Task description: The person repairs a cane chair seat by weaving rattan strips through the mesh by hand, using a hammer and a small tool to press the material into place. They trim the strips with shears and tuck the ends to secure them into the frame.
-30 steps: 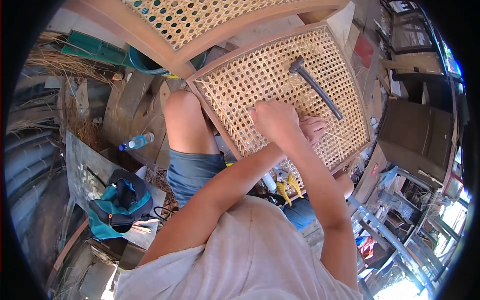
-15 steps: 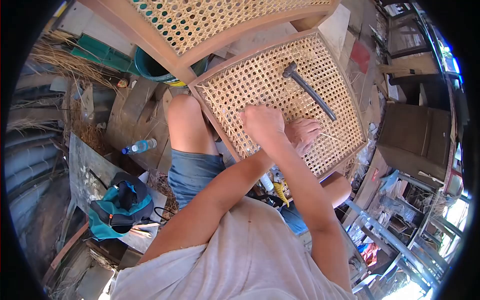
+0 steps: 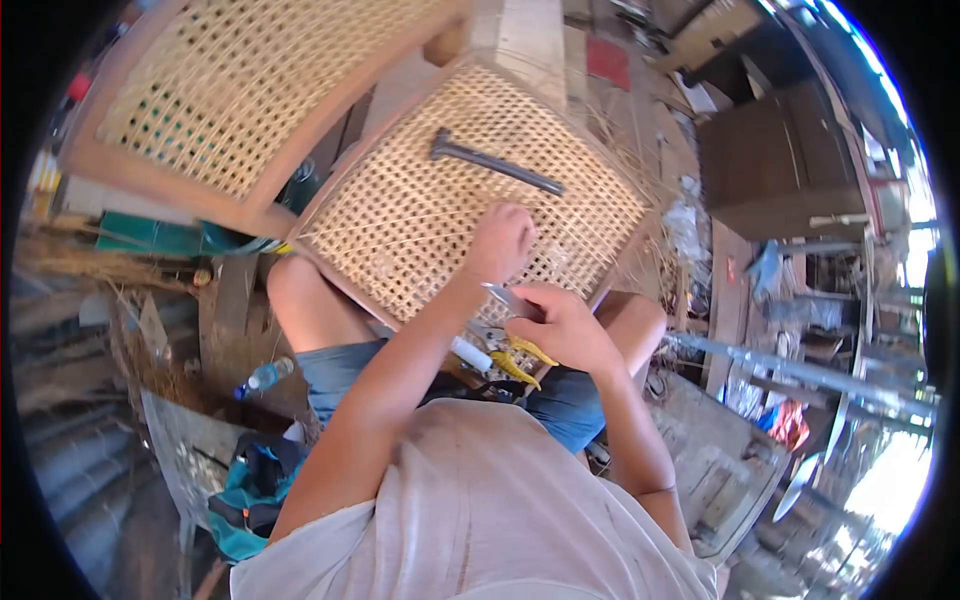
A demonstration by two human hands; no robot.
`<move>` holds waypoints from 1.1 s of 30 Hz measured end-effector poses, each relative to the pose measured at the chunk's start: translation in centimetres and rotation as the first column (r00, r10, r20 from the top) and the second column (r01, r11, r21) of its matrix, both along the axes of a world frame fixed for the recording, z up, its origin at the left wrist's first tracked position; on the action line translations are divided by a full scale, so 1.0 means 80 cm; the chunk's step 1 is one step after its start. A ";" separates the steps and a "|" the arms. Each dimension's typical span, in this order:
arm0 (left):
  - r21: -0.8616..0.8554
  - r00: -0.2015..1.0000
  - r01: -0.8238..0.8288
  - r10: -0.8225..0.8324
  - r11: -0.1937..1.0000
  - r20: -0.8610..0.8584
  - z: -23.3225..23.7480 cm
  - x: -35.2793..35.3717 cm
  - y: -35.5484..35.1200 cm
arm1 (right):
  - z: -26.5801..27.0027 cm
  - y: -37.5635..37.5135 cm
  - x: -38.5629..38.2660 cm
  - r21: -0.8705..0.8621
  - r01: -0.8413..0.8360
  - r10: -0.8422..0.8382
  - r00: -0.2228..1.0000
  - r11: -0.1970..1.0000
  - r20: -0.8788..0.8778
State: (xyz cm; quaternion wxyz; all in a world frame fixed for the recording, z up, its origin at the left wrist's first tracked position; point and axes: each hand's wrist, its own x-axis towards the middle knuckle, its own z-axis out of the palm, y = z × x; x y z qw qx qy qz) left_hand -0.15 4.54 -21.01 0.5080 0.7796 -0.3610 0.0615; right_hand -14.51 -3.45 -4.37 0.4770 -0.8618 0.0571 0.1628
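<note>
A woven cane chair seat point(image 3: 400, 215) in a wooden frame lies across my lap. My left hand point(image 3: 503, 242) is closed near the middle of the weave, its fingers curled; whatever they hold is hidden. Lower and to the right, my right hand point(image 3: 565, 325) grips a small metal tool point(image 3: 508, 297), whose pointed end faces left, beside my left wrist. A dark hammer point(image 3: 500, 169) rests on the cane beyond my left hand.
The cane backrest point(image 3: 215, 95) rises at the upper left. Yellow-handled pliers point(image 3: 515, 368) and a white bottle point(image 3: 471, 354) sit near my lap. A teal bag point(image 3: 245, 505) and a water bottle point(image 3: 265, 377) are on the left, a brown cabinet point(image 3: 775, 165) on the right.
My arms were crossed over the cane and are now uncrossed. My right hand has drawn back toward my lap, with the metal tool now showing in it. The whole view has shifted and turned.
</note>
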 end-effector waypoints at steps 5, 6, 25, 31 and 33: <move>-0.278 0.643 -0.075 -0.166 0.958 -0.748 0.140 0.031 0.026 | -0.024 -0.072 -0.038 -0.068 0.235 -0.233 0.972 0.970 0.037; -0.300 0.625 -0.092 -0.179 0.950 -0.760 0.153 0.046 0.045 | -0.045 -0.081 -0.033 -0.249 0.240 -0.211 0.968 0.938 0.138; -0.571 0.753 -0.148 -0.282 0.808 -0.595 0.183 0.104 0.183 | -0.033 -0.025 0.127 -0.725 -0.206 0.154 0.978 0.657 -0.138; 0.357 0.889 0.126 0.055 0.925 -0.454 0.133 0.100 0.145 | -0.038 -0.011 0.140 -0.710 -0.245 0.168 0.969 0.660 -0.179; 0.611 0.959 0.086 0.102 0.787 -0.266 0.122 0.093 0.131 | -0.045 -0.006 0.140 -0.702 -0.239 0.171 0.971 0.671 -0.167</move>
